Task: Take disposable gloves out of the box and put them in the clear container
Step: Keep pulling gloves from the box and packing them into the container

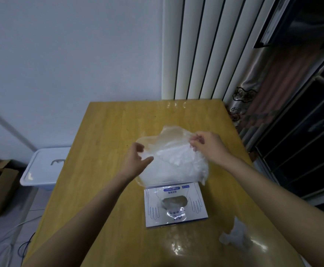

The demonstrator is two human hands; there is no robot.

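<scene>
Right hand [205, 145] fingers pinch a glove [173, 134] above the clear container [138, 179]; left hand [136, 159] fingers loosely apart beside it

One table [107, 132] carries one glove box [176, 206], one clear container [147, 137] and one loose glove [234, 236]. Inside the container lies one heap of gloves [176, 166] (too crumpled to count singly). Two hands: a left hand [136, 160], a right hand [208, 145]. One white lidded bin [43, 168] stands below.
</scene>
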